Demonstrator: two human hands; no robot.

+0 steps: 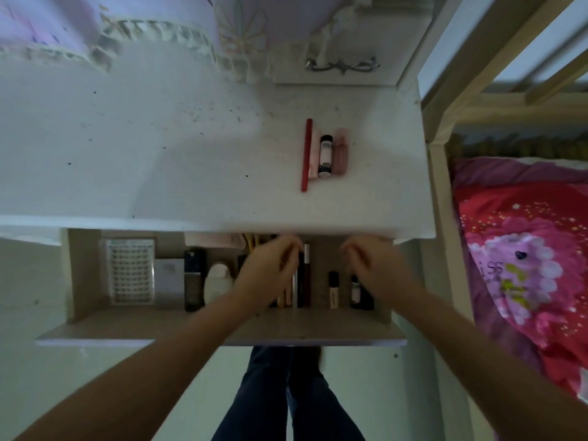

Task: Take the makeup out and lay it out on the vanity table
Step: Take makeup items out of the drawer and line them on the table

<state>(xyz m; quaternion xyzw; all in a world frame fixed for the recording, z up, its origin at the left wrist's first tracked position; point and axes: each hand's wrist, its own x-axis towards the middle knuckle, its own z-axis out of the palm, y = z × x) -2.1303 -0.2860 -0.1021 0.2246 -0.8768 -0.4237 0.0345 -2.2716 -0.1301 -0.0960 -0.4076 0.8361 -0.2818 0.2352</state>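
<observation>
Both hands reach into the open drawer [222, 326]. The left hand [270, 272] curls over slim tubes [302, 281] and seems to pinch one; the right hand [372, 268] hangs loosely curled, holding nothing. Lift one smooth tube straight up. Beyond the drawer, four glossy cylindrical sticks [323, 154] lie together on the matte white tabletop [159, 154].

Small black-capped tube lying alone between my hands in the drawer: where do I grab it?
Pinch the black-capped tube across its pale body from above with the right hand. It lies flat, cap toward the back, with bare drawer floor on both sides for fingertips.
</observation>
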